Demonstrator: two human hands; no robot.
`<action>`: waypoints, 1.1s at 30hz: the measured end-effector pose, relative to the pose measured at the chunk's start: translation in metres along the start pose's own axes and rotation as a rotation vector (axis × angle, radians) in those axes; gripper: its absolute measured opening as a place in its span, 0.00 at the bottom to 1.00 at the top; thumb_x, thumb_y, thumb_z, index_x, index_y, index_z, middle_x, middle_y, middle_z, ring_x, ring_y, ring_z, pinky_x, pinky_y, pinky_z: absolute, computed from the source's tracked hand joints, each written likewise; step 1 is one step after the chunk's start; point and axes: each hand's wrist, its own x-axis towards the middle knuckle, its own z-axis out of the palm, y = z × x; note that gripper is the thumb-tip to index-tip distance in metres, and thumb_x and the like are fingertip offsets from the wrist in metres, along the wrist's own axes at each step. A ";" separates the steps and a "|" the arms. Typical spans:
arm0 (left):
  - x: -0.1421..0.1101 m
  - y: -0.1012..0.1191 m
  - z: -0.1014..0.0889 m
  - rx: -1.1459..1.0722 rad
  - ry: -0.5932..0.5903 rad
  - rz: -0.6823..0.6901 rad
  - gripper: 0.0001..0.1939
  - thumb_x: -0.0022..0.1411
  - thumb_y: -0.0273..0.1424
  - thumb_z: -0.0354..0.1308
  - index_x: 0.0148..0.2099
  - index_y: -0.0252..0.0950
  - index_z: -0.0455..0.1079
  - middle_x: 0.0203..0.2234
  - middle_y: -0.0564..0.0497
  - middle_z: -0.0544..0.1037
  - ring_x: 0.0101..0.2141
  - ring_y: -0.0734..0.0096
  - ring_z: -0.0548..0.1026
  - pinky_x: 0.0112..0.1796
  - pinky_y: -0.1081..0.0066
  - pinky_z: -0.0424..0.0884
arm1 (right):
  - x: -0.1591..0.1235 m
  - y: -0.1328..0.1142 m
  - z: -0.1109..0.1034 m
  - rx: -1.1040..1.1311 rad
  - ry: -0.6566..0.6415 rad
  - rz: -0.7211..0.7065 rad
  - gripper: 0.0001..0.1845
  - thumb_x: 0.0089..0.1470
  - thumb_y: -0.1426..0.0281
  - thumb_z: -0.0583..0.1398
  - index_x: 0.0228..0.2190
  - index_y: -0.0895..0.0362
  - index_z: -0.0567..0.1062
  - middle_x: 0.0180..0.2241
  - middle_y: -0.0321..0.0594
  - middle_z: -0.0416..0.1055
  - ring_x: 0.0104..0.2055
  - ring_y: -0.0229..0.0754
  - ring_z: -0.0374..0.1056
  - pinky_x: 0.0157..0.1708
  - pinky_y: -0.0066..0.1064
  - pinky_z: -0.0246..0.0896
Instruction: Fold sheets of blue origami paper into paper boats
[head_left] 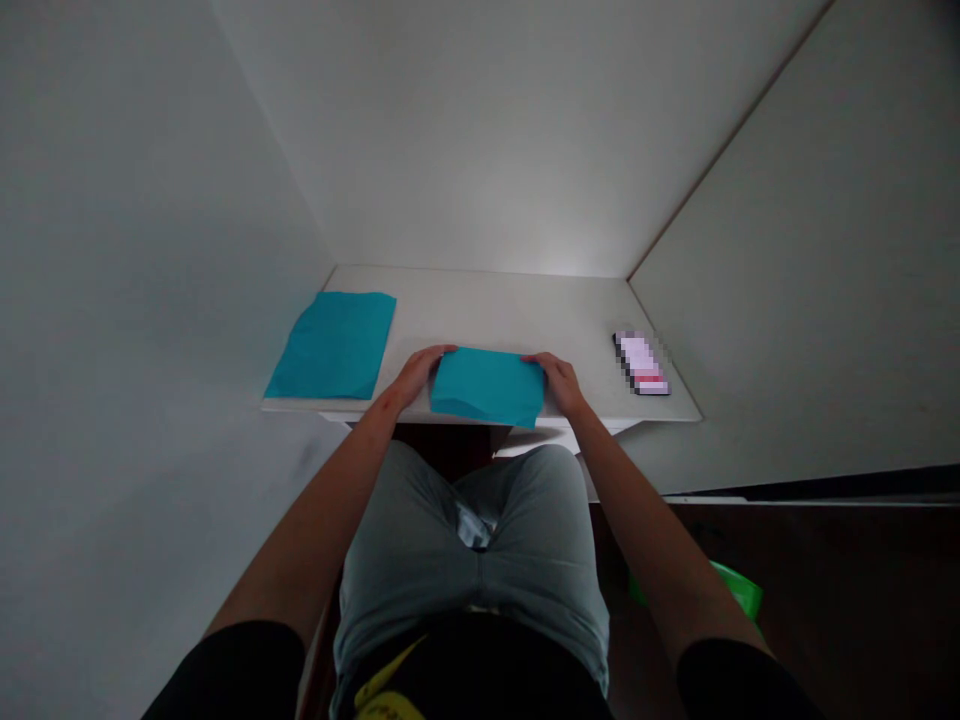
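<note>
A folded teal cloth or paper stack [487,385] lies at the front edge of a small white table [495,305]. My left hand [417,372] grips its left side, fingers curled over the far corner. On the opposite side, my right hand [561,381] holds the other edge in the same way. A second, larger teal sheet [334,343] lies flat on the table's left part, apart from both hands.
A pixelated phone-like object [641,363] lies on the table's right side. White walls close in the table on the left, back and right. My legs in grey trousers [472,540] are below the table edge; something green [739,588] sits on the dark floor at right.
</note>
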 end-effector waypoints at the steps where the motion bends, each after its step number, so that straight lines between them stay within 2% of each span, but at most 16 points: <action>1: 0.001 -0.001 -0.001 0.028 0.015 0.013 0.27 0.63 0.50 0.61 0.53 0.35 0.84 0.56 0.41 0.85 0.58 0.52 0.80 0.62 0.56 0.73 | 0.000 0.001 0.001 -0.034 -0.006 -0.006 0.24 0.61 0.46 0.63 0.42 0.51 0.88 0.44 0.41 0.85 0.45 0.51 0.75 0.50 0.43 0.72; 4: -0.001 -0.002 0.000 0.225 0.101 0.103 0.25 0.68 0.47 0.61 0.57 0.38 0.83 0.62 0.41 0.80 0.64 0.53 0.75 0.68 0.54 0.67 | 0.001 0.003 0.004 -0.140 -0.044 -0.043 0.22 0.57 0.52 0.67 0.47 0.51 0.88 0.44 0.41 0.85 0.39 0.47 0.73 0.43 0.40 0.71; 6: -0.006 0.000 0.006 0.466 0.148 0.187 0.21 0.68 0.43 0.63 0.57 0.40 0.82 0.67 0.41 0.76 0.69 0.49 0.69 0.72 0.49 0.61 | 0.001 0.005 0.007 -0.213 -0.074 -0.082 0.21 0.59 0.57 0.65 0.50 0.51 0.87 0.45 0.43 0.85 0.39 0.47 0.73 0.43 0.41 0.71; 7: -0.011 0.002 0.011 0.600 0.136 0.236 0.20 0.68 0.41 0.63 0.58 0.40 0.82 0.70 0.41 0.73 0.72 0.46 0.66 0.73 0.46 0.57 | 0.001 0.005 0.008 -0.244 -0.087 -0.099 0.21 0.60 0.59 0.65 0.51 0.51 0.87 0.46 0.43 0.85 0.39 0.47 0.73 0.44 0.41 0.71; 9: -0.020 0.006 0.029 0.833 0.030 0.342 0.23 0.69 0.40 0.63 0.62 0.39 0.80 0.74 0.39 0.68 0.76 0.41 0.59 0.75 0.40 0.50 | 0.001 0.006 0.011 -0.286 -0.114 -0.116 0.21 0.61 0.61 0.64 0.52 0.51 0.87 0.46 0.44 0.85 0.39 0.47 0.74 0.45 0.42 0.71; 12: -0.032 0.010 0.063 1.005 -0.155 0.455 0.28 0.75 0.40 0.56 0.72 0.35 0.72 0.77 0.36 0.63 0.78 0.42 0.55 0.76 0.40 0.46 | 0.001 0.006 0.012 -0.311 -0.155 -0.109 0.19 0.63 0.60 0.64 0.51 0.50 0.87 0.44 0.43 0.85 0.37 0.47 0.73 0.44 0.42 0.71; 15: -0.036 0.006 0.093 1.056 -0.255 0.436 0.31 0.78 0.41 0.51 0.76 0.33 0.66 0.78 0.35 0.61 0.78 0.45 0.56 0.76 0.44 0.50 | 0.001 0.005 0.011 -0.321 -0.177 -0.124 0.17 0.64 0.59 0.64 0.49 0.48 0.88 0.43 0.42 0.85 0.37 0.46 0.74 0.44 0.40 0.71; 18: -0.035 -0.003 0.106 1.069 -0.268 0.392 0.35 0.79 0.43 0.49 0.79 0.31 0.61 0.79 0.35 0.59 0.79 0.46 0.56 0.77 0.47 0.51 | 0.001 0.003 0.011 -0.329 -0.178 -0.142 0.16 0.66 0.60 0.64 0.49 0.48 0.89 0.42 0.42 0.84 0.38 0.46 0.74 0.45 0.40 0.71; 21: -0.036 -0.008 0.100 1.085 -0.255 0.405 0.38 0.80 0.46 0.48 0.81 0.30 0.56 0.80 0.36 0.56 0.80 0.48 0.53 0.78 0.48 0.47 | 0.002 0.003 0.012 -0.330 -0.163 -0.149 0.15 0.67 0.61 0.63 0.48 0.49 0.89 0.42 0.43 0.83 0.41 0.47 0.75 0.47 0.40 0.71; 25: -0.039 -0.006 0.079 1.160 -0.255 0.386 0.40 0.80 0.50 0.45 0.82 0.30 0.53 0.81 0.38 0.53 0.80 0.49 0.50 0.78 0.48 0.46 | 0.003 0.005 0.013 -0.343 -0.129 -0.156 0.14 0.69 0.63 0.63 0.48 0.50 0.88 0.43 0.43 0.83 0.44 0.47 0.76 0.51 0.41 0.71; 33: -0.045 -0.006 0.045 1.320 -0.183 0.333 0.45 0.79 0.52 0.43 0.82 0.23 0.49 0.81 0.34 0.50 0.81 0.50 0.48 0.79 0.52 0.44 | 0.004 0.007 0.013 -0.378 -0.109 -0.140 0.15 0.69 0.65 0.62 0.48 0.51 0.88 0.42 0.44 0.83 0.44 0.47 0.76 0.50 0.40 0.72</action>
